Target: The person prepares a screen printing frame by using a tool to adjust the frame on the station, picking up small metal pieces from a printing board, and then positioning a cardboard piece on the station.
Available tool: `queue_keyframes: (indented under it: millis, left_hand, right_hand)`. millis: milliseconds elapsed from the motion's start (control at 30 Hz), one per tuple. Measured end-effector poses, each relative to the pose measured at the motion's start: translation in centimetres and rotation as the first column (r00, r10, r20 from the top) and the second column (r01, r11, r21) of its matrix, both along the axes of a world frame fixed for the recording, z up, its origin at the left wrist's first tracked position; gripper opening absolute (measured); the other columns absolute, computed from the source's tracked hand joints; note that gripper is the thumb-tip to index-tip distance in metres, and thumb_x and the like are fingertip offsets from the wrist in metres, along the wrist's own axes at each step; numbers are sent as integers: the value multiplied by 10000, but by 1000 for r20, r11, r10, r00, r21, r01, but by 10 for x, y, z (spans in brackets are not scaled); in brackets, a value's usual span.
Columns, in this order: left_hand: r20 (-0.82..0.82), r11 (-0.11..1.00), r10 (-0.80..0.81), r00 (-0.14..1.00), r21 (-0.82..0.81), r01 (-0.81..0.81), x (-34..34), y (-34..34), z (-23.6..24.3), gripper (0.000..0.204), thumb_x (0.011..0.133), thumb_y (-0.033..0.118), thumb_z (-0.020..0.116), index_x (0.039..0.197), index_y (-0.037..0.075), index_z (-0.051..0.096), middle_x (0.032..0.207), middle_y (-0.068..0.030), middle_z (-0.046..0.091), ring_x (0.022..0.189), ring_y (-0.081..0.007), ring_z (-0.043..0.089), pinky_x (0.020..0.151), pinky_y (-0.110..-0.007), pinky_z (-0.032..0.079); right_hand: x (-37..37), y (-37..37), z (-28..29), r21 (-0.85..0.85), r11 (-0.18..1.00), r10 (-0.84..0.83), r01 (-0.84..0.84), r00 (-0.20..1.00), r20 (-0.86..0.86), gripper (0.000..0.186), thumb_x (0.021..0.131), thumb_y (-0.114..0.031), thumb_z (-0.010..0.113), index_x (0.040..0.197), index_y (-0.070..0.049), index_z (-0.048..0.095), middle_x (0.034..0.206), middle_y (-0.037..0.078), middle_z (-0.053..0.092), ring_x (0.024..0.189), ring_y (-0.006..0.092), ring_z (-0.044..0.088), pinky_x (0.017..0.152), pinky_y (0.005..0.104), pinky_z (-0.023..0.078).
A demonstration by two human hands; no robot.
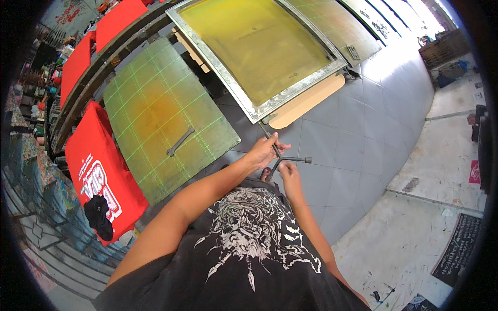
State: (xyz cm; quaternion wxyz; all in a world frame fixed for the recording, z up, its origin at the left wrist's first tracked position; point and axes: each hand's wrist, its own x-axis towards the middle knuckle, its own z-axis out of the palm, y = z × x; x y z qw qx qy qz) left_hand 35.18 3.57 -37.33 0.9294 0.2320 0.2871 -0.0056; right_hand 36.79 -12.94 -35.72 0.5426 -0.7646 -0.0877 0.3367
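Both hands are on a dark Y-shaped socket wrench (294, 159) in front of my body. My left hand (263, 151) closes round the arm that points up to the near corner of a screen printing frame (254, 111). Lower down, my right hand (288, 172) is closed at the lower arm, close to the hub, while the third arm sticks out to the right. Whether the wrench's upper tip touches a bolt under the frame corner, I cannot tell. An open-end spanner (180, 142) lies on the green gridded board (150, 171) to my left.
Red printed shirt fabric (124, 194) drapes over a board at the left, a black cloth (97, 216) on it. More red pieces (118, 23) line the curved rail behind. A tan board (308, 101) juts from beneath the frame. Grey floor tiles (342, 171) and a white wall (404, 228) lie rightward.
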Motion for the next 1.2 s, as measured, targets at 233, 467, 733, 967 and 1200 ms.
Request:
queue_keyframes:
  millis: [233,467,733,967,1200]
  left_hand:
    - [93,982,78,993,-180,-60,6,-1,-14,321,990,342,451,788,99,505,856,-127,614,1030,-330,605,930,-485,440]
    - [-197,997,-77,977,-41,70,8,2,10,326,990,409,422,808,149,497,1053,-70,626,1051,-223,536,846,-532,381]
    - [-114,960,-278,954,-16,278,5,9,5,544,985,523,309,1273,106,507,1326,-107,470,1204,-260,419,870,-559,341]
    - [-96,943,-304,948,109,313,4,14,-23,604,994,508,286,1312,28,472,1350,-157,438,1220,-291,418,882,-553,388]
    - [-194,959,-225,955,127,252,8,15,1,592,1009,417,348,1276,-105,423,902,-123,587,671,-206,601,631,-281,508]
  right_hand:
    - [25,-3,66,-651,756,652,-69,-6,758,438,811,-179,577,1223,-37,523,1223,146,528,1149,302,489,1047,462,289]
    - [54,34,24,-674,703,679,-228,-68,731,383,769,-204,553,1127,-67,559,891,56,547,800,184,546,676,334,417]
    - [68,33,-5,-676,715,646,-178,-205,736,412,730,-304,587,1079,-86,576,663,-2,540,526,157,545,448,310,403]
    - [66,37,-2,-452,812,528,-370,136,838,576,715,-401,660,1155,-40,572,622,46,547,518,225,569,459,355,434]
    - [58,41,-20,-188,920,328,-343,417,848,247,775,-237,595,929,-44,609,529,114,520,464,309,539,456,403,429]
